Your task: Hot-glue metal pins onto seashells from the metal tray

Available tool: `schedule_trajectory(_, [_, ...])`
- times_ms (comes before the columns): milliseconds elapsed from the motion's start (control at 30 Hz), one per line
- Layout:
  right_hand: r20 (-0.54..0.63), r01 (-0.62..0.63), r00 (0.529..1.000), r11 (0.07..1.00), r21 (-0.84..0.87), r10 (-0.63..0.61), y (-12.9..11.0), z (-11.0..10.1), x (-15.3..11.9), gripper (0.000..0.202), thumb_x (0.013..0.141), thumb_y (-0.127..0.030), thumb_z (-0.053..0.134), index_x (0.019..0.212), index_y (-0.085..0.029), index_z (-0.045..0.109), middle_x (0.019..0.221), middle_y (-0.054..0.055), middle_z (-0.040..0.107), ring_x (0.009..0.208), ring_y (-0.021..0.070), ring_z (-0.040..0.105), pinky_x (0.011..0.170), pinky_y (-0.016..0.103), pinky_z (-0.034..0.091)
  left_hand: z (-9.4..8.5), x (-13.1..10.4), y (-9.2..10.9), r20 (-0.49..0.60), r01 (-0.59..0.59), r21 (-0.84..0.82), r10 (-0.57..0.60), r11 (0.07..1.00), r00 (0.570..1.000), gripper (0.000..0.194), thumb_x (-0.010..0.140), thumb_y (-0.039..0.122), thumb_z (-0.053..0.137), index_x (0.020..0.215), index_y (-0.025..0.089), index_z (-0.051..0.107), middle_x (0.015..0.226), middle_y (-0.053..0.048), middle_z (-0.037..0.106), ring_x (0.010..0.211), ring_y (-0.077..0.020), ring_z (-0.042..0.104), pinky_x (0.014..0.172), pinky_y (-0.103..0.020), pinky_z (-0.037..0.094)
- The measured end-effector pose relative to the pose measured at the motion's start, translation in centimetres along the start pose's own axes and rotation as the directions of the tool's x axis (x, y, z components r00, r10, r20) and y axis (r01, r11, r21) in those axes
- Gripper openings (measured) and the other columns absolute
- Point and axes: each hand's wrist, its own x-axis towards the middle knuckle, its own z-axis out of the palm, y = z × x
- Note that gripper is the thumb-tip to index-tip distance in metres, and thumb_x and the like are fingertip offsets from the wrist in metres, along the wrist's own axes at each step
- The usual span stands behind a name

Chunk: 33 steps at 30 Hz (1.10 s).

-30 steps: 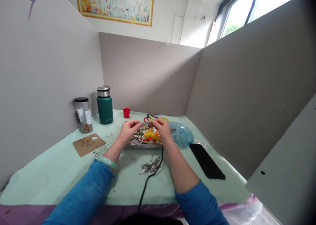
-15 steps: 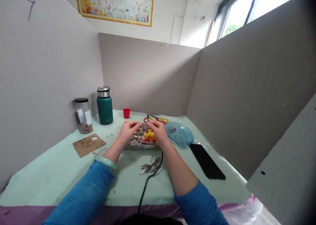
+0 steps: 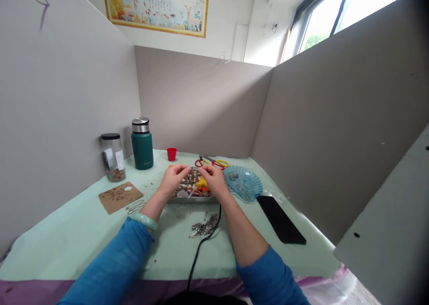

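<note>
Both my hands hover over a metal tray (image 3: 191, 200) filled with small mixed pieces, among them a yellow piece (image 3: 201, 183). My left hand (image 3: 173, 178) is at the tray's left side, thumb and fingertips pinched together. Opposite it, my right hand (image 3: 215, 180) makes a similar pinch, a short gap from the left fingertips. Whatever lies between the fingertips is too small to name. A heap of small silvery metal pieces, looking like pins (image 3: 204, 227), lies on the green cloth in front of the tray.
To the right are a blue shell-shaped dish (image 3: 246, 184) and a flat black object (image 3: 281, 219). Scissors (image 3: 219, 163) and a red cup (image 3: 171, 154) sit behind. At left stand a green bottle (image 3: 142, 148), a jar (image 3: 114, 160) and a brown card (image 3: 120, 197). A black cable (image 3: 197, 251) crosses the front.
My right hand has shifted very slightly left, bringing the fingertips of both hands a little closer. The things on the table stay where they were.
</note>
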Motion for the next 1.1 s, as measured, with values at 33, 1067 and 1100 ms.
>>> schedule_trajectory(33, [-0.003,0.002,1.000,1.000,-0.010,-0.002,0.0,0.0,0.0,0.026,0.076,-0.042,0.058,0.072,-0.018,0.066,0.069,0.000,0.062,0.068,0.0155,0.054,0.065,0.026,0.043,0.0,0.0,0.0,0.002,0.004,-0.002,-0.004,1.000,1.000,0.038,0.062,0.049,0.075,0.073,0.014,0.066,0.063,-0.001,0.064,0.058,-0.0130,0.055,0.058,-0.024,0.044])
schedule_trajectory(1067, [-0.522,-0.672,0.673,0.727,-0.138,0.524,8.2,-16.3,4.1,0.007,0.065,-0.018,0.066,0.061,-0.014,0.062,0.062,0.002,0.063,0.059,0.0128,0.057,0.048,0.020,0.038,-0.2,0.8,1.1,0.019,0.031,0.218,-0.035,0.976,0.999,0.041,0.063,0.053,0.069,0.076,0.014,0.067,0.069,-0.004,0.067,0.057,-0.0127,0.051,0.058,-0.025,0.041])
schedule_trajectory(1100, [-0.532,-0.701,0.650,0.699,-0.143,0.543,8.8,-16.6,4.4,0.007,0.066,-0.017,0.067,0.062,-0.014,0.062,0.064,0.002,0.064,0.061,0.0133,0.058,0.049,0.020,0.039,-0.3,1.3,1.3,0.025,0.016,0.239,-0.023,0.971,0.999,0.040,0.064,0.052,0.068,0.076,0.015,0.067,0.069,-0.004,0.067,0.058,-0.0127,0.051,0.058,-0.025,0.041])
